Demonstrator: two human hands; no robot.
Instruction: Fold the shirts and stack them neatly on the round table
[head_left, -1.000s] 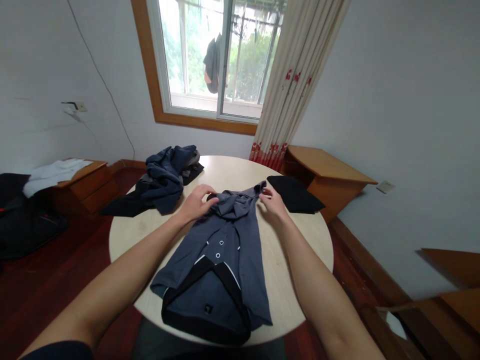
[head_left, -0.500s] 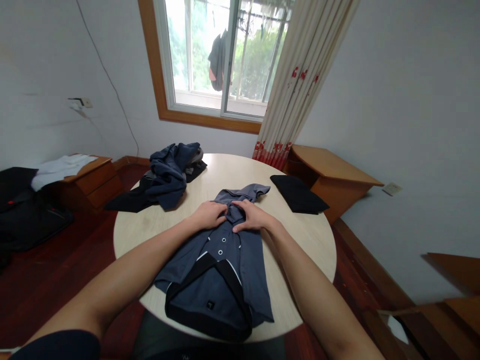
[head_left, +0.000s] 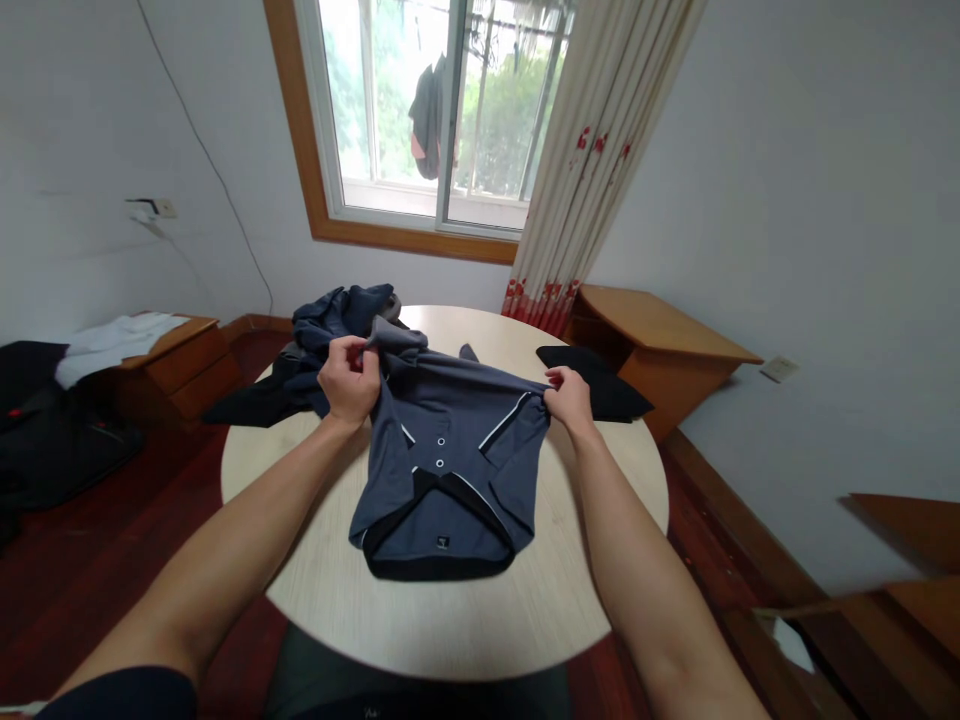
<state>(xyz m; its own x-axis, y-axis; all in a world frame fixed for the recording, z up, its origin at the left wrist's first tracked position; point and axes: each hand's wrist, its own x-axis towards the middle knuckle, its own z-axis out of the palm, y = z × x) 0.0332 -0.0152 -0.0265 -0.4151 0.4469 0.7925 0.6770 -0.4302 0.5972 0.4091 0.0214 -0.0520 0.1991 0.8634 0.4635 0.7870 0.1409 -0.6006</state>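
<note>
A dark grey polo shirt (head_left: 465, 400) with a black collar and white piping is stretched between my hands over the round table (head_left: 337, 620). Its collar faces me, with two ringed buttons and a small black label showing. My left hand (head_left: 351, 382) is closed on the shirt's far left part, where a fold of cloth flops over beyond the fingers. At the far right part, my right hand (head_left: 568, 398) pinches the fabric. The far edge between the hands is pulled fairly straight and seems lifted off the tabletop.
A heap of dark blue and black clothes (head_left: 337, 312) lies at the table's back left. Behind my right hand lies a folded black garment (head_left: 619, 388). A wooden desk (head_left: 667, 325) stands beyond on the right, below the curtain (head_left: 600, 150).
My hands have moved apart from the shirt's middle to its two sides, now gripping and spreading it. The shirt has shifted away from me, off the table's near edge.
</note>
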